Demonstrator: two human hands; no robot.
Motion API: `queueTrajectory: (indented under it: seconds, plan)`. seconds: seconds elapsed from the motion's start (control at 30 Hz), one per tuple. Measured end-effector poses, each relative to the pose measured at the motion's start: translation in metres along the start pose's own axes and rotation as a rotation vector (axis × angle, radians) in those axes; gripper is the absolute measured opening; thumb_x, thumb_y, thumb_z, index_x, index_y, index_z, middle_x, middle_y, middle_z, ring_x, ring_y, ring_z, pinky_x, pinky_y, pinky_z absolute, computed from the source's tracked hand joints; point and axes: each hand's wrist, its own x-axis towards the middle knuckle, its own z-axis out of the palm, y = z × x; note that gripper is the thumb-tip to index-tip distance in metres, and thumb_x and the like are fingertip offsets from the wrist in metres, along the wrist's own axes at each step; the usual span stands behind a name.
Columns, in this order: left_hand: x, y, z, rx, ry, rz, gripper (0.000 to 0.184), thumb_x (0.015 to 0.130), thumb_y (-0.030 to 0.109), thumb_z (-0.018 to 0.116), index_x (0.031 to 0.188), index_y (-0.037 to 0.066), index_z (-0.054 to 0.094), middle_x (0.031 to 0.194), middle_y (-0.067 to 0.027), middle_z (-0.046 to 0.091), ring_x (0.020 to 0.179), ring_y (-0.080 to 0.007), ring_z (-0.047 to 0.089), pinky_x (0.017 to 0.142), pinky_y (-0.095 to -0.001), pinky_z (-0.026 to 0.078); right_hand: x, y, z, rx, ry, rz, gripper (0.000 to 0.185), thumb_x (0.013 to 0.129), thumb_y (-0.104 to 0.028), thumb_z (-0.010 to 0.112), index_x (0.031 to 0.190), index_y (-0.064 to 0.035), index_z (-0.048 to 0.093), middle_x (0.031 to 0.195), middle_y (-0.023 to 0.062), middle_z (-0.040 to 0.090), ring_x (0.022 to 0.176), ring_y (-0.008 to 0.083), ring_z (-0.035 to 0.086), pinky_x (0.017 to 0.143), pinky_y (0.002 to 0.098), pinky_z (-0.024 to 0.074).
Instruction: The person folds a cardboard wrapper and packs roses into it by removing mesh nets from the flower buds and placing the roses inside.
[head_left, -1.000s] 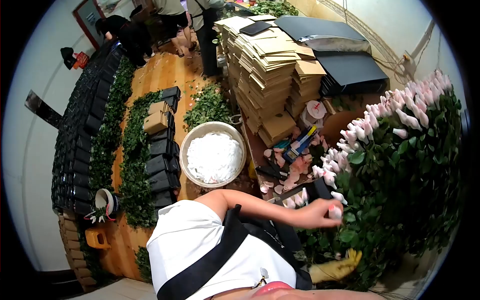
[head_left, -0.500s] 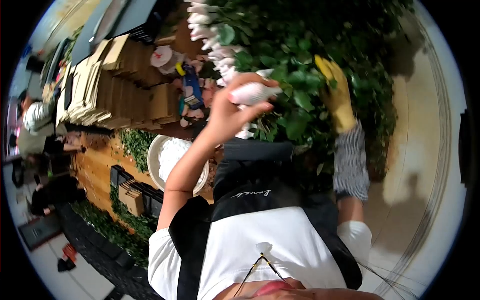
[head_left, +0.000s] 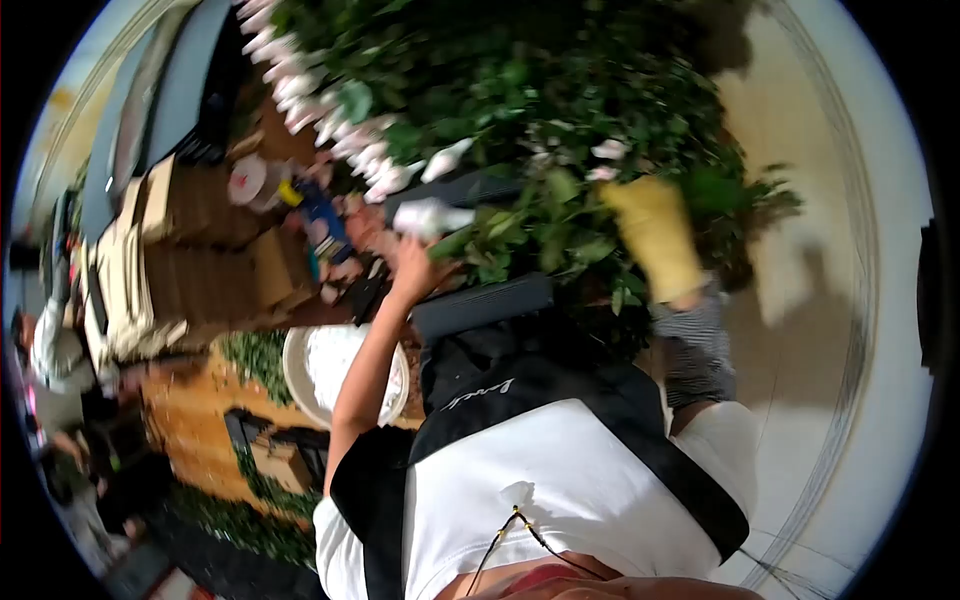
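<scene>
My bare left hand is closed at the head of a pale pink rose in a white net sleeve, beside a dark ridged block. Green leaves spread to the right of this rose. My right hand, in a yellow glove, is at the right of the foliage, near two pale blooms. Motion smears its fingers, so what it holds cannot be made out. A long row of netted roses lies above my left hand, with dense green foliage beside it.
Stacked cardboard pieces stand at the left, near dark folders. A round tub of white nets is below my left forearm. Loose petals and a blue and yellow item lie nearby. Other people are at the far left.
The view has turned, then shifted slightly. My left hand, still with a netted rose, has moved down and left toward the dark block. My gloved right hand has moved lower beside the foliage.
</scene>
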Motion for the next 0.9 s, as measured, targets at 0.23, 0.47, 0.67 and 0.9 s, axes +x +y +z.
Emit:
queueTrajectory:
  seconds: [0.23,0.47,0.67,0.9]
  plan:
    - [0.004,0.031,-0.024,0.175,0.179,0.276,0.054,0.069,0.034,0.084,0.115,0.011,0.068,0.118,-0.0233,0.046,0.111,-0.0425,0.042,0.094,-0.0519,0.041,-0.065,-0.007,0.158,-0.080,-0.104,0.234,0.019,0.076,-0.012,0.059,0.089,-0.0119,0.073,0.078,0.0080,0.068,0.081,0.0282,0.065,0.081,0.0419,0.0507]
    - [-0.003,0.032,-0.015,0.235,0.144,0.088,0.058,0.070,0.037,0.084,0.116,0.008,0.063,0.118,-0.0239,0.046,0.112,-0.0457,0.044,0.095,-0.0540,0.040,-0.094,0.014,0.253,0.010,0.010,0.310,0.026,0.076,-0.019,0.060,0.099,-0.0138,0.070,0.110,0.0064,0.068,0.110,0.0274,0.059,0.106,0.0461,0.0403]
    - [0.006,0.034,-0.021,0.299,0.092,0.139,0.057,0.069,0.039,0.083,0.112,0.008,0.061,0.113,-0.0230,0.046,0.108,-0.0434,0.046,0.093,-0.0532,0.040,-0.067,0.026,0.180,-0.014,-0.257,0.204,0.032,0.085,-0.008,0.054,0.110,-0.0176,0.071,0.109,0.0068,0.068,0.103,0.0260,0.062,0.100,0.0418,0.0443]
    - [0.004,0.027,-0.012,0.155,0.137,0.138,0.063,0.069,0.033,0.084,0.120,0.007,0.058,0.114,-0.0260,0.045,0.106,-0.0449,0.048,0.088,-0.0534,0.044,-0.066,0.004,0.240,0.374,0.534,0.474,0.016,0.082,-0.008,0.059,0.094,-0.0028,0.069,0.097,0.0147,0.068,0.100,0.0334,0.063,0.100,0.0486,0.0452]
